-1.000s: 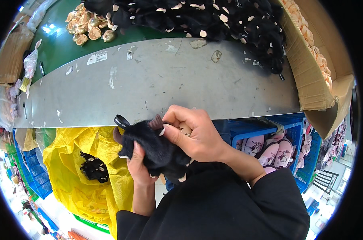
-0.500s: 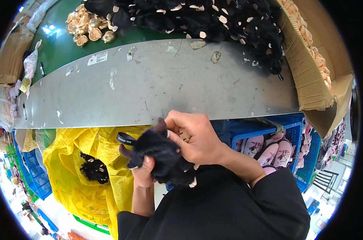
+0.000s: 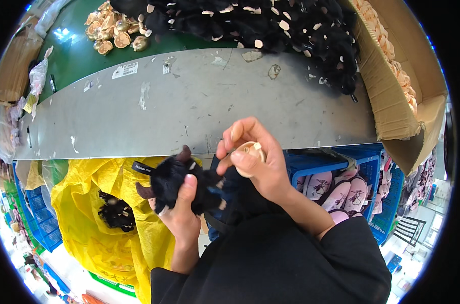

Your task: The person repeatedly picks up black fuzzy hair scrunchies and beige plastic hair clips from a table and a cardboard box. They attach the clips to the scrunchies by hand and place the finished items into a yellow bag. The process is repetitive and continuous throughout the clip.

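My left hand point(image 3: 182, 213) grips a small black plush toy point(image 3: 169, 180), its thumb pressed on the dark fur. The toy has brown horn-like tips, pale paw ends and a black fabric tag on its left side. Just right of the toy, my right hand point(image 3: 263, 164) holds a round beige plastic piece point(image 3: 250, 156) with a raised rim, tucked between thumb and palm. Its index and middle fingers curl above the piece and stand apart from the toy.
A grey metal table edge point(image 3: 199, 109) runs ahead of my hands. Black plush toys point(image 3: 270, 25) and gold-beige round parts point(image 3: 113, 30) lie beyond it. A cardboard box point(image 3: 387, 101) stands right, a yellow bag point(image 3: 83, 213) left, blue crates with pink slippers point(image 3: 344, 190) lower right.
My right hand has come off the toy and moved up and right, turning so the beige piece shows. The toy has shifted slightly left in my left hand.
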### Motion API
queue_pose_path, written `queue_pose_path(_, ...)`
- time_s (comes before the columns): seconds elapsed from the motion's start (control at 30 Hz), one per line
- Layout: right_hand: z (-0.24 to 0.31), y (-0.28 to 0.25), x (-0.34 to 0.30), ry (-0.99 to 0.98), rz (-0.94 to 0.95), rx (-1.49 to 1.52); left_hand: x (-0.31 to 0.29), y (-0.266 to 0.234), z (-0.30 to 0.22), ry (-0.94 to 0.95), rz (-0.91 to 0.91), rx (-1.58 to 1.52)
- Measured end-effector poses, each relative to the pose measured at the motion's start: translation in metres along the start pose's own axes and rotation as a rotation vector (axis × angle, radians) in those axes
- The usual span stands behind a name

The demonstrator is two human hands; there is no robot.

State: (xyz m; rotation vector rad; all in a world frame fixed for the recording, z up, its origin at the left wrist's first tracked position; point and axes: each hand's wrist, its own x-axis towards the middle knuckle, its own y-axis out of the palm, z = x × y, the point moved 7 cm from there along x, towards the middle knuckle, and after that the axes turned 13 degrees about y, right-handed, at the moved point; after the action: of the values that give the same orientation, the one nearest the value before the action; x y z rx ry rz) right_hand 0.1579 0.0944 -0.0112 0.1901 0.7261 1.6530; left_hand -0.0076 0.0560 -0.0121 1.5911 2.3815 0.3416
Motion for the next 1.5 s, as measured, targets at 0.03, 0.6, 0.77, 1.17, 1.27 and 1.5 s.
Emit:
queue_pose_path(0.03,0.001,0.001,0.000,0.057,-0.022,0.054,0.001,-0.002,0.003,0.017,-0.007,0.028)
queue_pose_path(0.6,0.002,0.030,-0.019,0.168,0.327,-0.065,0.003,0.001,0.013,-0.031,0.006,-0.075)
queue_pose_path(0.77,0.003,0.031,-0.018,0.209,0.159,-0.188,-0.001,0.006,0.015,-0.176,0.044,-0.204)
queue_pose_path(1.17,0.022,0.019,-0.013,0.061,0.054,-0.269,-0.005,0.014,0.005,-0.157,0.029,-0.239)
queue_pose_path(1.27,0.024,0.020,-0.014,0.057,0.058,-0.290,-0.005,0.013,0.005,-0.150,0.021,-0.213)
queue_pose_path(1.5,0.034,0.021,-0.019,0.012,0.149,-0.396,-0.005,0.015,0.002,-0.105,0.029,-0.203)
